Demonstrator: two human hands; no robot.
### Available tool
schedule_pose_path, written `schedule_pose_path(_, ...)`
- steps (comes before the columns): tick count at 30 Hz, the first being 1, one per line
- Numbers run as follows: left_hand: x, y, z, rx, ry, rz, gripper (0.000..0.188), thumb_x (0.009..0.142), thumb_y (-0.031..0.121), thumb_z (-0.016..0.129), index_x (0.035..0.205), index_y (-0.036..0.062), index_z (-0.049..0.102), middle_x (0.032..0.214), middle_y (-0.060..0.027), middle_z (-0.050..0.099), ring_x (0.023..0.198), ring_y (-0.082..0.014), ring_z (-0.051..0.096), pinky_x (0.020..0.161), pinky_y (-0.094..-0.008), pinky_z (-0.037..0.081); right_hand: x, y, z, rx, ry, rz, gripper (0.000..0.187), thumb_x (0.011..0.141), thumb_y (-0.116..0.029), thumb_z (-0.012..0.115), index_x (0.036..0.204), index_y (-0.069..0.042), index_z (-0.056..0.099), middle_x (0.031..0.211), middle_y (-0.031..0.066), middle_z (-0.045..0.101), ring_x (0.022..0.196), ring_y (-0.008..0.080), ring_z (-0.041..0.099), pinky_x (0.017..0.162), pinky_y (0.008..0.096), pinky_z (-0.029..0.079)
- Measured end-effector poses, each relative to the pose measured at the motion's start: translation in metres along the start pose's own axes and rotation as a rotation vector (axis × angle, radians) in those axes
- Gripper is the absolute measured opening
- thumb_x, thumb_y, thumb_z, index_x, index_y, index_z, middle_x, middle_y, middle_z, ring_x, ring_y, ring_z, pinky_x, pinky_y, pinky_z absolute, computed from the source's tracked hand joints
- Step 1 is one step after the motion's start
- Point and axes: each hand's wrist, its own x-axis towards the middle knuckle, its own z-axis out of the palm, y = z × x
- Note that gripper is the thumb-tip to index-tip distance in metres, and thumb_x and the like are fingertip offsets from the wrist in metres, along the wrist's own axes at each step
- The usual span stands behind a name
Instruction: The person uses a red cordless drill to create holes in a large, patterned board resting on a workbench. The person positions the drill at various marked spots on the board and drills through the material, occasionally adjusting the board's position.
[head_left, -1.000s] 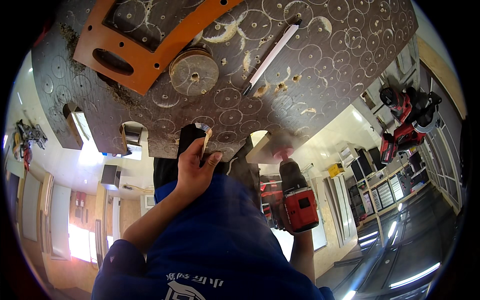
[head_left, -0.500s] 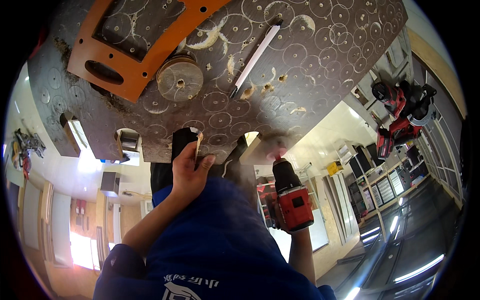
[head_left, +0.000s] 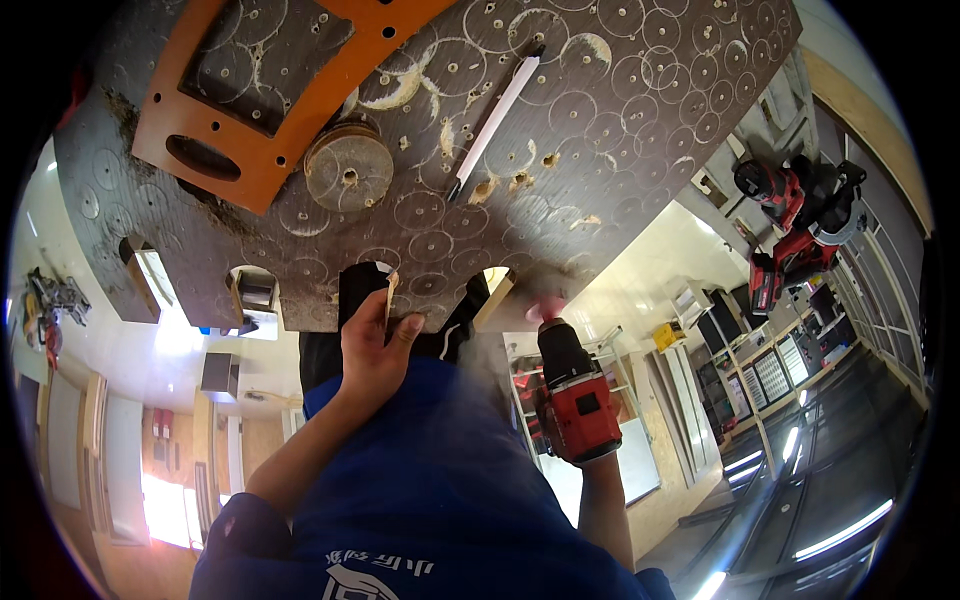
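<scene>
A dark brown board point(head_left: 640, 200), covered in scribed circles and small holes, lies in front of me. My left hand point(head_left: 374, 350) grips its near edge beside a rounded notch, thumb on top and fingers down in the notch. My right hand point(head_left: 600, 464) is wrapped round a red and black cordless drill point(head_left: 582, 408), whose body hides most of the fingers. A reddish round cutter point(head_left: 546, 307), blurred as if spinning, meets the board's near edge right of another notch point(head_left: 493, 280). Pale dust or smoke hangs around it.
On the board lie an orange cut-out panel point(head_left: 262, 185), round wooden discs point(head_left: 352, 172) and a white marker-like stick point(head_left: 497, 125). Other red power tools point(head_left: 800, 215) sit at the far right. Shelving point(head_left: 770, 375) stands on the right below.
The board and the things on it appear shifted slightly left in view. Both hands keep their holds, and the drill remains at the edge. Haze has drifted over my shirt.
</scene>
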Motion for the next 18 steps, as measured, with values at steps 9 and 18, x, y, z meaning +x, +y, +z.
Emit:
schedule_pose_path(9,0.000,-0.001,0.000,0.015,0.005,0.009,0.029,0.092,0.004,0.064,0.118,-0.0042,0.054,0.108,-0.0059,0.062,0.102,-0.0102,0.055,0.092,-0.0246,0.042,0.004,-0.021,-0.004,0.110,0.002,0.125,0.019,0.068,-0.006,0.076,0.083,-0.005,0.065,0.073,0.0000,0.066,0.063,0.0087,0.062,0.056,0.0263,0.050)
schedule_pose_path(18,0.000,0.001,0.002,0.000,0.007,0.018,0.028,0.092,0.004,0.064,0.117,-0.0042,0.054,0.106,-0.0052,0.063,0.100,-0.0094,0.056,0.091,-0.0239,0.043,0.001,-0.012,0.004,0.409,-0.027,0.537,0.019,0.069,-0.006,0.075,0.086,-0.006,0.065,0.072,-0.0002,0.066,0.062,0.0100,0.062,0.056,0.0253,0.050)
